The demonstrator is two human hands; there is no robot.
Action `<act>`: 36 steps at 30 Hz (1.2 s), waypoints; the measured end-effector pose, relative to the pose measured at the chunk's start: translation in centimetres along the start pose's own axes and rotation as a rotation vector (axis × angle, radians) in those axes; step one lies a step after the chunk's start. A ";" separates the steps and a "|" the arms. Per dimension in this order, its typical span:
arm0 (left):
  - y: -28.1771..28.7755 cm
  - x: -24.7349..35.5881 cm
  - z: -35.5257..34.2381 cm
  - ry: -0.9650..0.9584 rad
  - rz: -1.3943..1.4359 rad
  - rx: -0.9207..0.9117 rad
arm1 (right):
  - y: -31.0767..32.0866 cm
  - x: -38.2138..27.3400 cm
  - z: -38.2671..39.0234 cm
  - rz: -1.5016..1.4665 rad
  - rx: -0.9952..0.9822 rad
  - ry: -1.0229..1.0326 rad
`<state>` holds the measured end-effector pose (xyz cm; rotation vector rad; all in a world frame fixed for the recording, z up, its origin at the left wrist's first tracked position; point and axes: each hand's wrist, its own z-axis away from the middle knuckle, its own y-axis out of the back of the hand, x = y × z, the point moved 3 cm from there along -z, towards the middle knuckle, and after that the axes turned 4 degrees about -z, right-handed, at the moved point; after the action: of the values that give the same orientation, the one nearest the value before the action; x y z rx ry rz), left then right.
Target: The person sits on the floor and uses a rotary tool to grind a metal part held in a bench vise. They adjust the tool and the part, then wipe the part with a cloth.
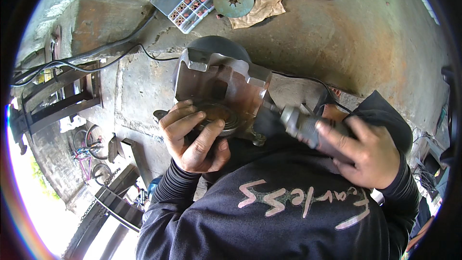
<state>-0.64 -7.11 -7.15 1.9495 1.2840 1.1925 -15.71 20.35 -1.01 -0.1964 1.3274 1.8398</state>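
Observation:
In front of me sits a rough metal housing (248, 95) with a jagged upper edge, a round ringed opening and small lugs at its near side. My left hand (195, 139) grips it, with the fingers curled over the ring. In my right hand (363, 151) is a grey die grinder (308, 127), its metal nose pointing left toward the housing. A thin bit or shank (272, 107) shows at the nose, close to the housing's right side; whether they touch I cannot tell. The grinder looks blurred.
Beyond the housing, an open plastic compartment box (192, 7) holds small reddish-brown parts. Beside it a round greenish disc (233, 0) lies on crumpled brown paper (269, 7). Black cables (110, 48) run at the left. Dark metal frames (62, 106) and bicycles (94, 147) stand farther left.

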 end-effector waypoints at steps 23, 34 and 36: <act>-0.1 -0.1 0.3 0.009 0.026 0.033 | -0.2 0.2 -0.2 0.035 0.027 -0.009; 0.0 -0.1 0.3 0.008 0.031 0.027 | -0.8 0.2 -0.4 -0.024 -0.061 0.093; -0.1 -0.2 0.4 0.005 0.030 0.031 | -0.6 0.4 -0.6 -0.011 -0.024 0.063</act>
<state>-0.40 -7.19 -7.45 1.9951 1.2875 1.1998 -15.75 20.13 -1.97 -0.2762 1.3454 1.8547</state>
